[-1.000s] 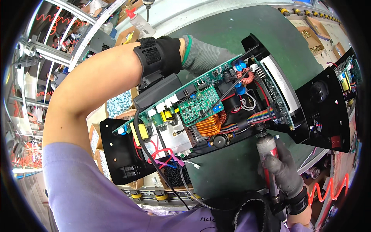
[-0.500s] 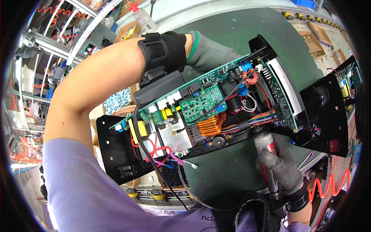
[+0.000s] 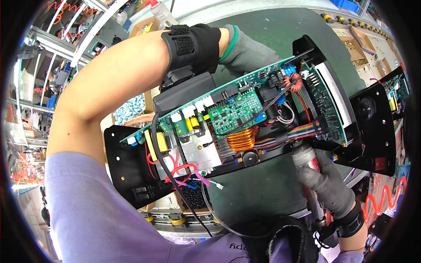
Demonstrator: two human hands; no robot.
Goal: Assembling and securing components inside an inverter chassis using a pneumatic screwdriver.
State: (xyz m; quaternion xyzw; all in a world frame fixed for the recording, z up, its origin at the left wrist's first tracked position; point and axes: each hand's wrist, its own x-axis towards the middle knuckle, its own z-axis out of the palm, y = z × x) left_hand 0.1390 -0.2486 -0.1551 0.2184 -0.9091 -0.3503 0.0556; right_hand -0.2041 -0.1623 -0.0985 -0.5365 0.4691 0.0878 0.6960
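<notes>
Head view: uncased machine [image 3: 202,154] sits slantwise over the green tabletop [image 3: 258,193], btwn both hands; can't tell if it's resting flat or part-lifted. L hand [image 3: 251,51], knit glove, is at its far long side, fingers hidden behind the board edge, so can't tell how far closed that grip is or what it has. R hand [image 3: 326,186], dark glove, is wrapped snug round a slim silver/red hand tool [image 3: 305,158], nose up at the machine's near edge, just under the rainbow ribbon cable [image 3: 307,129]; tip hidden, contact unclear.

Handling: machine prob. heavy (copper coil [image 3: 240,141], metal plates), frame stiff, boards fragile, wires floppy. Best held by the black frame or end panel [image 3: 131,168], not by boards/coil. Tool looks solid, prob. smooth; hold round the barrel.

In the way: black cable [image 3: 155,131] draped over the L end, loose red wires [image 3: 180,168] nr it, ribbon cable close over the tool nose. Around: 2nd machine [image 3: 375,125] at R, tray of black bits [image 3: 196,198] below, brass-bits box [image 3: 353,47] upper R, red coiled hose [image 3: 386,197] by R wrist.
</notes>
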